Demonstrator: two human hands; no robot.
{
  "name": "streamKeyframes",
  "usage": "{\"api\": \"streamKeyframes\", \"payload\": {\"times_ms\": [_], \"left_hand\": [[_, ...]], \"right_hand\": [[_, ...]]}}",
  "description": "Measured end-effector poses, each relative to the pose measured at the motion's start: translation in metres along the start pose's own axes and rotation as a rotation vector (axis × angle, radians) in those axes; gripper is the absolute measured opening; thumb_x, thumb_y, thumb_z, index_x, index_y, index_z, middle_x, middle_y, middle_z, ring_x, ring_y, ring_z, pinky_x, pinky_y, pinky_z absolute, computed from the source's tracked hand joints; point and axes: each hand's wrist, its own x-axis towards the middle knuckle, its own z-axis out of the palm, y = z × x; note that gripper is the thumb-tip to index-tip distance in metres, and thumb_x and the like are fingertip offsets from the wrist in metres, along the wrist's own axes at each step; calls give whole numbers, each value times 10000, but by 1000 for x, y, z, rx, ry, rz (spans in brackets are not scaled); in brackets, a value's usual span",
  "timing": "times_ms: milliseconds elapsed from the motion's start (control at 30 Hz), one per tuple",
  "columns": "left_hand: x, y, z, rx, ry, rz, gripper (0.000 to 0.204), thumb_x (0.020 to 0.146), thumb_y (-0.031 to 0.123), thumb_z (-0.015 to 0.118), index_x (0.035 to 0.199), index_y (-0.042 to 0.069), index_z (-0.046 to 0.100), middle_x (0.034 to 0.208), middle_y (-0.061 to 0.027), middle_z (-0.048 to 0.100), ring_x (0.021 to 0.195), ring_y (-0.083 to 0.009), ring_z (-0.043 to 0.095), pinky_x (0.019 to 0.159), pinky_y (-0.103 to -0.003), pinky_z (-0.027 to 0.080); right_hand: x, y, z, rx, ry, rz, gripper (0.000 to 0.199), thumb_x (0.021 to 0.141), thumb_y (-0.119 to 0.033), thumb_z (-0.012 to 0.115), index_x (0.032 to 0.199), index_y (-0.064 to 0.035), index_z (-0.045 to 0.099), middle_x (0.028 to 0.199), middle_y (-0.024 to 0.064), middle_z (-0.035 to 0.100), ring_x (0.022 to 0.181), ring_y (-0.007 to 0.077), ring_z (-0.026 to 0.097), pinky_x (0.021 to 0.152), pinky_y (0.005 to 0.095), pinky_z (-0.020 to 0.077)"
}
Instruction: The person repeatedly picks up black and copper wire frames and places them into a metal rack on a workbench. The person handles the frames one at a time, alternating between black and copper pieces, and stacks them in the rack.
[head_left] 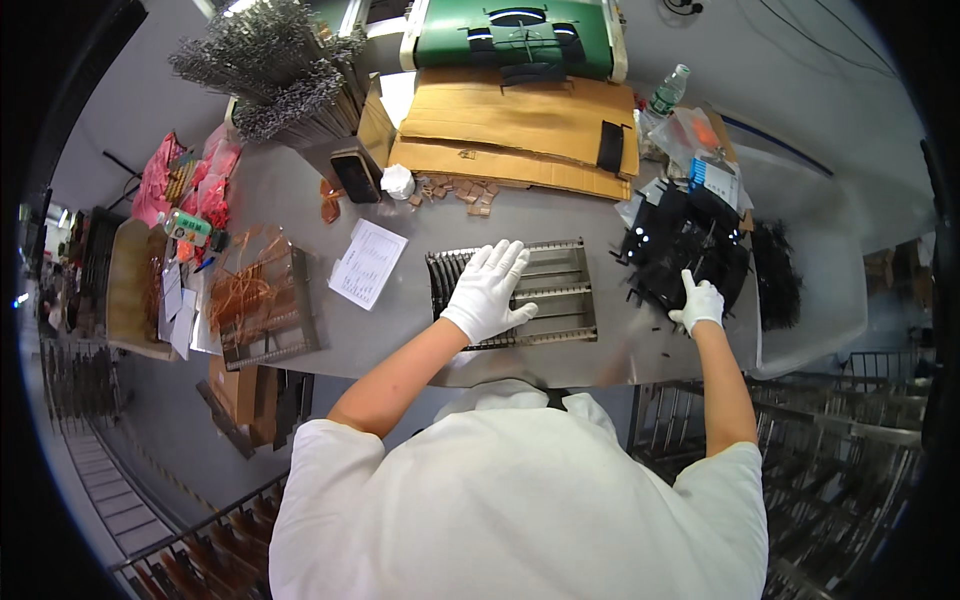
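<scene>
My left hand (488, 293), in a white glove, lies with fingers stretched out over a metal slotted rack (560, 292). Thin black pieces (441, 285) stand in a row in the rack's left part, partly hidden by this hand. The rack's right part shows bare rails. At the right, my right hand (700, 303), also gloved in white, is at the near edge of a heap of black plastic parts (690, 245). Its index finger stretches onto the heap and its thumb sticks out to the side. No part is visible in its grip.
Flattened cardboard (510, 125) lies at the back, before a green conveyor belt (440, 40). A printed sheet (368, 263), a phone (355, 176) and another metal rack (270, 350) are left. A translucent bin (835, 300) with black parts stands right, near a plastic bottle (668, 92).
</scene>
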Motion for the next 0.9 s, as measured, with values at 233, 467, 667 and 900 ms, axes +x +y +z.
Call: {"api": "streamKeyframes", "payload": {"times_ms": [233, 467, 667, 900], "left_hand": [[-1, 0, -1, -9, 15, 1, 860, 915, 562, 635, 1504, -40, 458, 1562, -234, 460, 1467, -405, 406, 1232, -509, 273], [30, 12, -18, -630, 237, -75, 926, 936, 282, 754, 1631, 28, 198, 1615, -244, 382, 1464, -394, 425, 1197, -490, 354], [54, 47, -82, -1788, 510, 119, 1012, 866, 94, 794, 1631, 147, 134, 1561, -168, 407, 1359, -309, 539, 1123, -483, 474], [70, 86, -121, -445, 353, 102, 854, 717, 76, 732, 1523, 69, 449, 1289, -196, 545, 1171, -392, 571, 1030, -418, 506]], "right_hand": [[16, 50, 3, 441, 180, -135, 794, 599, -61, 889, 1329, -110, 582, 1301, 200, 524, 1196, 415, 581, 1043, 449, 512], [-102, -60, -131, 770, 551, -601, 688, 611, 28, 816, 1253, -103, 606, 1212, 156, 585, 1124, 360, 626, 983, 414, 536], [-128, -122, -134, 759, 748, -1008, 649, 718, 177, 566, 1298, -93, 674, 1345, 165, 606, 1254, 350, 602, 1080, 417, 474], [-128, -193, -115, 1997, -268, -123, 330, 1051, -270, 573, 1302, -59, 540, 1073, 35, 639, 957, 208, 619, 855, 351, 521]]}}
